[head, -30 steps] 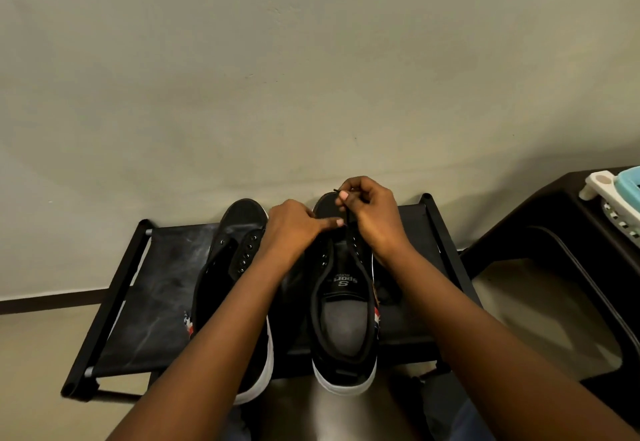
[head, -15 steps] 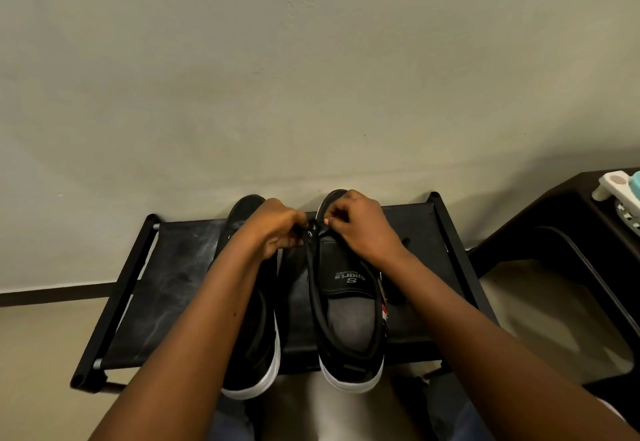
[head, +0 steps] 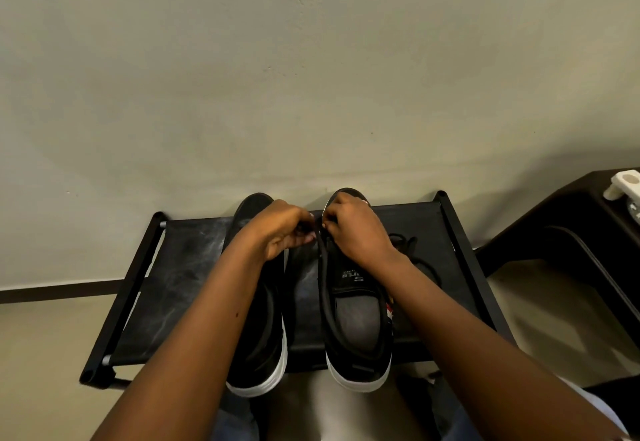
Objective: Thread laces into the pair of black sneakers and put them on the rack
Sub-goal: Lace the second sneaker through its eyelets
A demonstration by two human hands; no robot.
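Rack point(head: 194, 288) bearing two sneakers point(head: 356, 319)

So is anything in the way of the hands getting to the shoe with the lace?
No, nothing visible. The left hand and right hand already pinch the black lace at the black white-soled sneaker on the black rack.

- One view only, from the person's head, facing forward and steeply down.
- It looks close over both forearms onto the rack point(head: 194, 267), whose far edge meets the wall point(head: 311, 76).
- The rack's near edge sits low in view, the floor point(head: 45, 354) beside it.
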